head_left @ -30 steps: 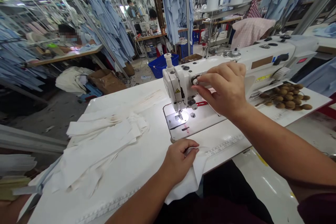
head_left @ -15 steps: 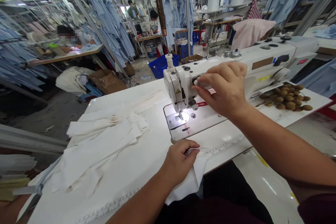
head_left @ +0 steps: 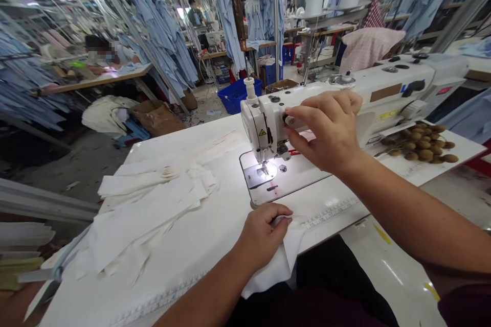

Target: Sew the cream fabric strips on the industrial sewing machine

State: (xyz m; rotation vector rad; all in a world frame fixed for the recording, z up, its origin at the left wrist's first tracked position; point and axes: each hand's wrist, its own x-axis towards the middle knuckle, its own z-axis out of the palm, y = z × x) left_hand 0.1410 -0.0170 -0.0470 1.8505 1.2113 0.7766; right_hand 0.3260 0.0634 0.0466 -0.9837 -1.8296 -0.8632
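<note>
In a garment factory aisle lined with hanging blue shirts, a worker sits at a white sewing table (head_left: 215, 271) fitted with an industrial lockstitch sewing machine (head_left: 264, 117). A co-worker (head_left: 103, 48) bends over a wooden table across the aisle, well apart, near a blue plastic crate (head_left: 240, 96). A loose pile of white fabric strips (head_left: 149, 214) fills the table's left side, its ragged edge reaching toward the table's left rim. Brown longans (head_left: 420, 145) sit on a white board (head_left: 456, 156) beyond the machine's right end. The left hand (head_left: 263, 237) is curled closed around a fold of white cloth (head_left: 268, 271) at the table's near edge, the cloth draping over that edge, with open tabletop between it and the needle plate (head_left: 259, 174). The right hand (head_left: 326, 133) pinches a small round knob (head_left: 287, 119) on the machine's head between thumb and fingertips.
</note>
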